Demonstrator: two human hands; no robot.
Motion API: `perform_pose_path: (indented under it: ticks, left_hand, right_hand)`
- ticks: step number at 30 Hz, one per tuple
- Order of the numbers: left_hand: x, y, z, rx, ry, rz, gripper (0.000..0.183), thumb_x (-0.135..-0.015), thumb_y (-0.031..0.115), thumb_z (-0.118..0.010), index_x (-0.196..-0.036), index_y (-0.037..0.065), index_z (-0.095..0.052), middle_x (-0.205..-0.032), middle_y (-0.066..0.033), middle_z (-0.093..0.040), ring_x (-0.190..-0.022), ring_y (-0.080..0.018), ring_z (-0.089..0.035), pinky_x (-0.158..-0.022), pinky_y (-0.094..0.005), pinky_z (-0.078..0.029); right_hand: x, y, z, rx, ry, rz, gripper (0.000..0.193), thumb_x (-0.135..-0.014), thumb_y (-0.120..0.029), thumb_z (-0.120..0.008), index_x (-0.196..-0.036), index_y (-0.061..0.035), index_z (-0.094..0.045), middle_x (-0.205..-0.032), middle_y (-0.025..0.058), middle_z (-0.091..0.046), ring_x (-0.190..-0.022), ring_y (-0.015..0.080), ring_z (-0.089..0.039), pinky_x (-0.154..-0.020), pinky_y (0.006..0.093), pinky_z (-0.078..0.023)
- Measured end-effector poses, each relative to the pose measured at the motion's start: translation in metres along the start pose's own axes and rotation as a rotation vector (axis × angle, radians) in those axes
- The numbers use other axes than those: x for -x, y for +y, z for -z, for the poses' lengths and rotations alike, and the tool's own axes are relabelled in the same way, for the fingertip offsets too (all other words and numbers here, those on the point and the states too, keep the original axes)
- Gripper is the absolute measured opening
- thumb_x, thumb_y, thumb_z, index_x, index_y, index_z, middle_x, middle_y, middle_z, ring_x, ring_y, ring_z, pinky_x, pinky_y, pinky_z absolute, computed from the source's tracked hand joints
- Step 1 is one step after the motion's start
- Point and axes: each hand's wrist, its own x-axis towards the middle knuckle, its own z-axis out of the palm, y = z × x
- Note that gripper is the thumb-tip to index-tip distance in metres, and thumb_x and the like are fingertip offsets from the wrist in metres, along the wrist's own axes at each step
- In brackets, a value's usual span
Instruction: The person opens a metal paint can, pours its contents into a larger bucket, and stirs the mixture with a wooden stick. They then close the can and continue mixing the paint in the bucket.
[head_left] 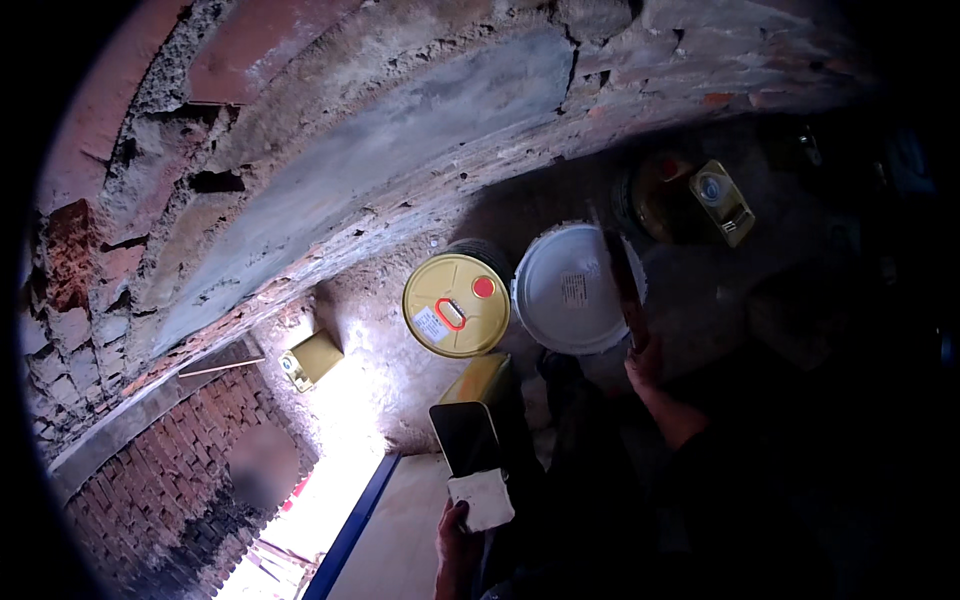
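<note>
My left hand (457,548) is closed around a pale, roughly rectangular piece (484,503), its thumb on the near edge; I cannot make out its material. Just beyond it stands a yellow rectangular can (478,380) with a dark, pale-rimmed opening. My right hand (646,364) is closed on the near end of a long, dark brown flat bar (624,285). The bar slants away over the right part of a round bucket with a white lid (548,300). I cannot tell whether it touches the lid.
Left of the white bucket stands a round bucket with a yellow lid (430,280) and red handle. Another yellow can (312,358) is near the bright doorway (345,440). A further can (722,203) sits at the far right. A rough brick wall (400,140) curves behind.
</note>
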Motion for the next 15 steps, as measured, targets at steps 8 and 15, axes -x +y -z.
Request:
perform_pose_path:
  ticks: [8, 15]
  left_hand:
    - [-0.010, -0.012, 0.017, -0.155, 0.008, 0.009, 0.051, -0.086, 0.013, -0.048, -0.135, 0.000, -0.040, -0.123, -0.0173, -0.055, -0.113, -0.0324, -0.054, -0.100, -0.0441, -0.043]
    - [-0.016, -0.016, 0.027, -0.085, 0.005, 0.020, 0.051, -0.086, 0.014, -0.049, -0.134, 0.001, -0.041, -0.122, -0.0170, -0.055, -0.113, -0.0332, -0.054, -0.099, -0.0450, -0.043]
  right_hand:
    - [-0.002, -0.042, -0.029, -0.126, -0.046, -0.325, 0.044, -0.077, -0.017, -0.067, -0.114, -0.0020, -0.048, -0.114, 0.0248, -0.058, -0.112, 0.0404, -0.054, -0.094, 0.0469, -0.042]
    - [-0.026, -0.022, -0.037, -0.117, 0.005, -0.266, 0.044, -0.082, -0.021, -0.063, -0.118, -0.0007, -0.047, -0.115, 0.0235, -0.059, -0.110, 0.0399, -0.055, -0.093, 0.0478, -0.042]
